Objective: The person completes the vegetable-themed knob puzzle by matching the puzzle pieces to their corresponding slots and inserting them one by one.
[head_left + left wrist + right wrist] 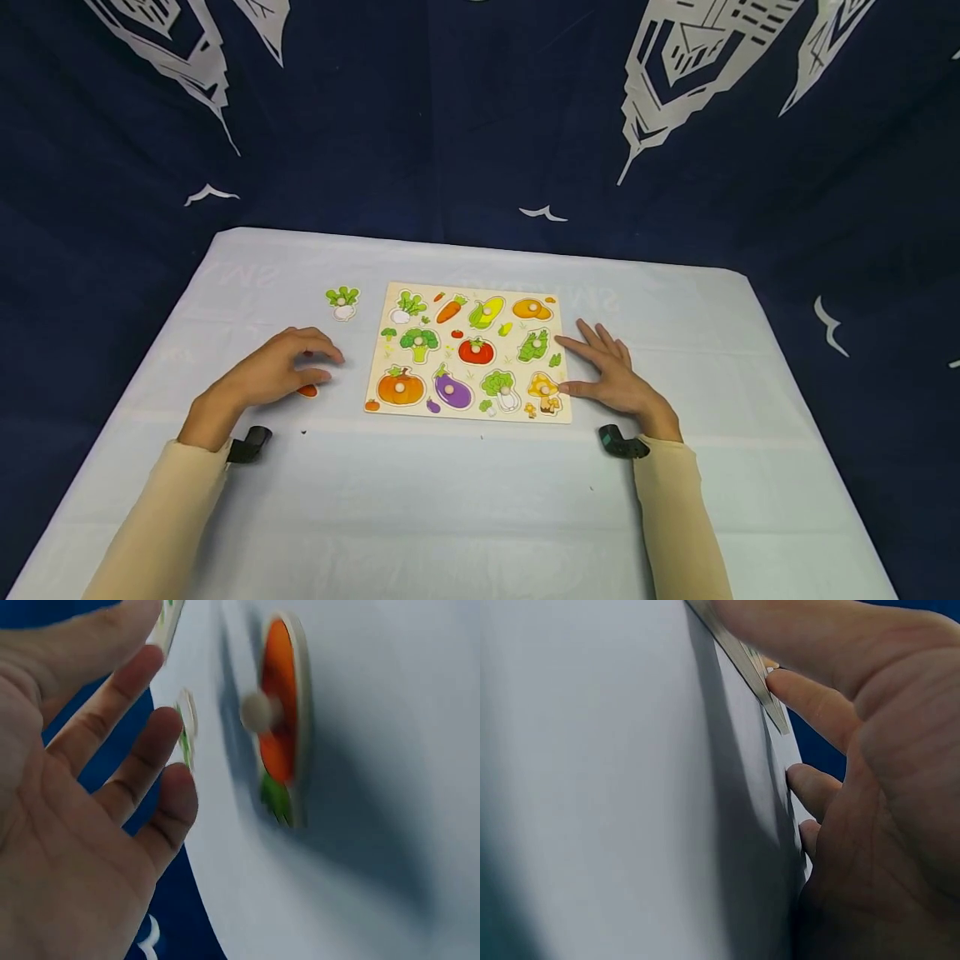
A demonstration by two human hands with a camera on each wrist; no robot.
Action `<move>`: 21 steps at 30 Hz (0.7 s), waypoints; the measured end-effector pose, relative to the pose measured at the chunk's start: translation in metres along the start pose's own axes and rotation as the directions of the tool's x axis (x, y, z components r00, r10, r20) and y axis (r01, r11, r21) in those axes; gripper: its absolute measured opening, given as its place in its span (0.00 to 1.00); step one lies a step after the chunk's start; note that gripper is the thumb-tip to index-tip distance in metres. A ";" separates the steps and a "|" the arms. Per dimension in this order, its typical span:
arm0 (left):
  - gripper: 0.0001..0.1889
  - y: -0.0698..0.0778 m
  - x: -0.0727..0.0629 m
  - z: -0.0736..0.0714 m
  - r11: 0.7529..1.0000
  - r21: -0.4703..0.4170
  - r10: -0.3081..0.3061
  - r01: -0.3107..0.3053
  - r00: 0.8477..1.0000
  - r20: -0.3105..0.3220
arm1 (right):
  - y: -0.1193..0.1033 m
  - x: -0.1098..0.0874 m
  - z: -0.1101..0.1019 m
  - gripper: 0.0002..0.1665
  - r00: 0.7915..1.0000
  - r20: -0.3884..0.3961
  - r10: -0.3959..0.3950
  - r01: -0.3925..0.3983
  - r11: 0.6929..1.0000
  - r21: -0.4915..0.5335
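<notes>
My left hand (288, 367) hovers left of the board, fingers loosely bent, gripping nothing. Just below it is an orange carrot puzzle piece (279, 705) with green leaves and a round knob; in the head view the hand hides most of that carrot piece (308, 390). A visible gap separates hand (90, 787) and piece in the left wrist view. With spread fingers, my right hand (615, 375) touches the right edge of the wooden vegetable puzzle board (442, 412) with thumb and forefinger. The right wrist view shows this hand (870, 787) along the board's edge (742, 664).
A white radish piece (342, 303) with green leaves lies on the table left of the board's upper corner. Several knobbed pieces sit in the board, among them a tomato (467, 354) and an eggplant (459, 398). A white cloth (450, 517) covers the table; a dark blue curtain (450, 125) hangs behind.
</notes>
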State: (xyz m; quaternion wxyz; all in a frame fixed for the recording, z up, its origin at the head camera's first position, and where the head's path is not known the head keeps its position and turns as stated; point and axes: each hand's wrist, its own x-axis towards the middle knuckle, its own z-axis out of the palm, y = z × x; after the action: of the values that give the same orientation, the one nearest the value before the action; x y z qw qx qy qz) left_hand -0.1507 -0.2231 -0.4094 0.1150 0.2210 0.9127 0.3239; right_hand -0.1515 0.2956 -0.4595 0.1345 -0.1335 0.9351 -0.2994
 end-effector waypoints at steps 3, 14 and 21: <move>0.14 -0.007 -0.009 -0.004 0.999 -0.044 0.003 -0.003 1.000 0.012 | 0.000 0.001 0.000 0.50 1.000 -0.001 0.003 -0.003 1.000 -0.003; 0.15 -0.029 -0.032 -0.011 0.994 -0.108 0.018 -0.016 1.000 0.023 | -0.001 0.000 0.001 0.51 1.000 0.008 0.005 -0.005 1.000 0.004; 0.16 -0.037 -0.032 -0.006 0.995 -0.092 0.034 -0.035 0.999 -0.012 | 0.000 0.000 0.000 0.51 1.000 0.004 0.004 -0.004 1.000 0.002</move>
State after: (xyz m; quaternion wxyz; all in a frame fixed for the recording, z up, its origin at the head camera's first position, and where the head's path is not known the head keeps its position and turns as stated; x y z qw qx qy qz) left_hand -0.1372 -0.2671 -0.4259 0.1146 0.2294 0.8935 0.3687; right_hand -0.1517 0.2953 -0.4590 0.1371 -0.1320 0.9348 -0.2998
